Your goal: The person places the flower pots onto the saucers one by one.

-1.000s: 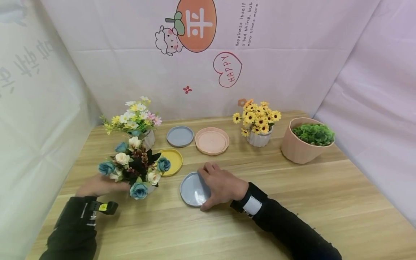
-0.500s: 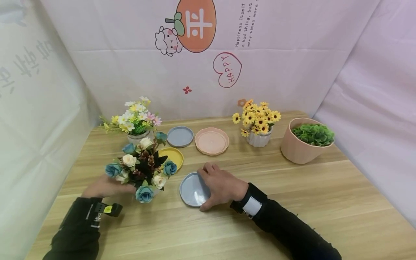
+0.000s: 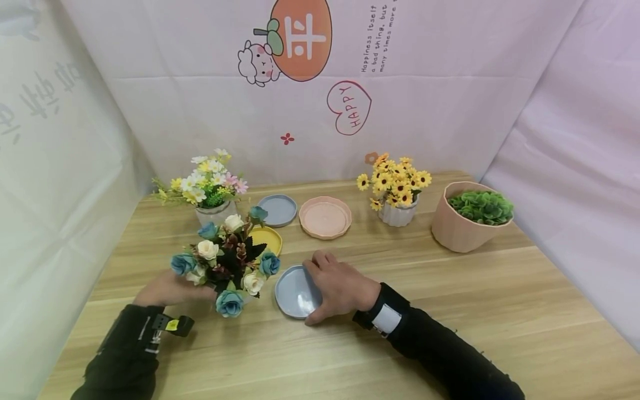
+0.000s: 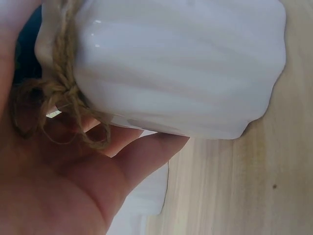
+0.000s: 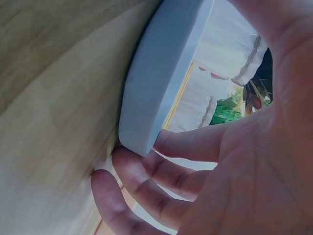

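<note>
My left hand (image 3: 176,289) grips a white fluted flower pot (image 4: 181,68), tied with a twine bow (image 4: 66,90). Blue and cream artificial roses (image 3: 230,255) rise from the pot and hide most of it in the head view. Whether its base touches the table I cannot tell. With thumb and fingers, my right hand (image 3: 342,286) holds the right edge of a blue-grey saucer (image 3: 295,294) lying on the table. The right wrist view shows fingertips at the rim of this saucer (image 5: 156,78). Pot and saucer are a short gap apart.
Behind the roses lie a yellow saucer (image 3: 267,239), another blue-grey saucer (image 3: 277,210) and a pink one (image 3: 325,218). A daisy pot (image 3: 215,214) stands back left. Toward the right are a pot of yellow flowers (image 3: 397,214) and a tilted pink planter (image 3: 460,228).
My left hand has carried the rose pot to the right and slightly toward me, closer to the front saucer. My right hand and that saucer have hardly moved.
</note>
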Tool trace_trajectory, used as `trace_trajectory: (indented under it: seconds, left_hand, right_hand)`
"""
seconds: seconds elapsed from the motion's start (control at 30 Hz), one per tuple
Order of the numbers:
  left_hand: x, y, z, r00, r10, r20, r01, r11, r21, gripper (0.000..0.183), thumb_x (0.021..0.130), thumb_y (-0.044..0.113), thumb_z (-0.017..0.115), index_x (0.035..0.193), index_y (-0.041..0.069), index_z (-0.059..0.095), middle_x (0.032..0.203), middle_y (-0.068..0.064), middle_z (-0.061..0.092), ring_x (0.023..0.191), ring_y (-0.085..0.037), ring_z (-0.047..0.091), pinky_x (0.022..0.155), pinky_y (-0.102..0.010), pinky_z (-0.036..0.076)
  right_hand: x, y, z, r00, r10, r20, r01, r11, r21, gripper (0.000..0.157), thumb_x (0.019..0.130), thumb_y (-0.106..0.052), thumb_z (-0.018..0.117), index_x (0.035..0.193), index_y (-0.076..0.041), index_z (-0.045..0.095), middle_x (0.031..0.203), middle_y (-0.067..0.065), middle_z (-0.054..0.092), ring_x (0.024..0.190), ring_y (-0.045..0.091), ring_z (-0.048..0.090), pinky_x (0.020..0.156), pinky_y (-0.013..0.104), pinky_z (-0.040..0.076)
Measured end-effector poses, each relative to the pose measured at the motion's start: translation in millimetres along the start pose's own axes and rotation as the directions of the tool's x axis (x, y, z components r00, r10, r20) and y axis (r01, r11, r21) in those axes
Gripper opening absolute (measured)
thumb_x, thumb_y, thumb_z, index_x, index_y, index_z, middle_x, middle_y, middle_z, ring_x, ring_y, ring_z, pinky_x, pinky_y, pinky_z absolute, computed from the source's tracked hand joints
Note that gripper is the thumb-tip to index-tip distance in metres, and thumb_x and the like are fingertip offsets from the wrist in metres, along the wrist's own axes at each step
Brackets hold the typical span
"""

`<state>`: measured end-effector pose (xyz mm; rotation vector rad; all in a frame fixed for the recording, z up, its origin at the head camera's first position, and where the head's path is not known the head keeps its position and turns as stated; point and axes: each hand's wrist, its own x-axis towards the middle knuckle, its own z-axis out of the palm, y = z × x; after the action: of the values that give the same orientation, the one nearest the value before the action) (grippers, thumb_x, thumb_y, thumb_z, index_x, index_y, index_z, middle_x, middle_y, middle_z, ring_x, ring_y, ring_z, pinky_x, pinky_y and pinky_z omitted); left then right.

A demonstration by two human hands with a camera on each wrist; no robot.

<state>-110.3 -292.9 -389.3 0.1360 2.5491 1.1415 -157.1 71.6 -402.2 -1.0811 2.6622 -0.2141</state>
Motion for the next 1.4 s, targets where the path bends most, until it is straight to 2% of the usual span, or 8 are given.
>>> trace_trajectory:
  seconds: [0.27,0.63,0.73,1.03,1.17,1.4]
  left_hand:
    - [3.9,4.3,4.5,0.999,0.046,-0.004,-0.046,0.998,0.041,0.104,0.083,0.034,0.091,0.16,-0.005,0.032,0.157,-0.039,0.042,0.14,-0.062,0.044,0.11,-0.074,0.044]
    - [6.8,10.7,14.0,0.981,0.194,0.008,-0.193,0.979,-0.056,0.095,0.081,0.018,0.092,0.156,-0.005,0.039,0.153,-0.034,0.05,0.139,-0.057,0.048,0.112,-0.073,0.043]
    - [7.5,12.0,16.0,0.976,0.217,0.019,-0.216,0.974,-0.072,0.094,0.081,0.017,0.092,0.155,-0.005,0.039,0.153,-0.033,0.05,0.14,-0.057,0.047,0.113,-0.072,0.042]
    - [6.6,13.7,20.9,0.982,0.186,0.037,-0.184,0.982,-0.043,0.096,0.08,0.016,0.091,0.156,-0.006,0.037,0.154,-0.036,0.047,0.139,-0.059,0.046,0.112,-0.072,0.044]
    - [7.8,14.8,23.1,0.975,0.217,0.043,-0.214,0.975,-0.053,0.096,0.08,0.014,0.091,0.156,-0.006,0.037,0.154,-0.036,0.046,0.139,-0.06,0.046,0.112,-0.072,0.044]
    - [8.4,17.3,24.4,0.971,0.233,0.049,-0.231,0.972,-0.042,0.095,0.08,0.014,0.091,0.155,-0.006,0.037,0.153,-0.035,0.047,0.139,-0.059,0.046,0.113,-0.071,0.044]
  right_hand:
    - [1.1,-0.2,2.0,1.0,0.006,-0.006,-0.006,1.0,-0.012,0.111,0.074,-0.067,0.088,0.155,-0.005,0.045,0.134,0.008,0.05,0.117,0.022,0.048,0.092,0.034,0.056]
    - [0.9,-0.5,3.3,1.0,0.015,-0.012,-0.015,1.0,-0.017,0.112,0.074,-0.067,0.088,0.156,-0.005,0.045,0.135,0.008,0.05,0.117,0.022,0.047,0.091,0.034,0.056]
    - [0.5,-0.9,3.2,1.0,0.012,-0.017,-0.012,1.0,-0.021,0.112,0.074,-0.067,0.088,0.156,-0.004,0.045,0.135,0.009,0.05,0.117,0.022,0.048,0.091,0.035,0.056]
    - [0.1,-1.2,3.4,1.0,0.001,-0.027,-0.002,0.999,-0.033,0.113,0.073,-0.068,0.088,0.156,-0.003,0.045,0.135,0.009,0.05,0.117,0.023,0.048,0.09,0.036,0.057]
    - [0.0,-1.2,3.4,1.0,-0.002,-0.03,0.001,0.999,-0.035,0.114,0.073,-0.068,0.088,0.156,-0.003,0.044,0.134,0.009,0.05,0.116,0.022,0.048,0.089,0.035,0.056]
    - [-0.1,-0.8,4.1,0.999,-0.007,-0.034,0.006,0.999,-0.04,0.114,0.073,-0.068,0.088,0.156,-0.003,0.044,0.133,0.009,0.05,0.114,0.022,0.047,0.088,0.033,0.055]
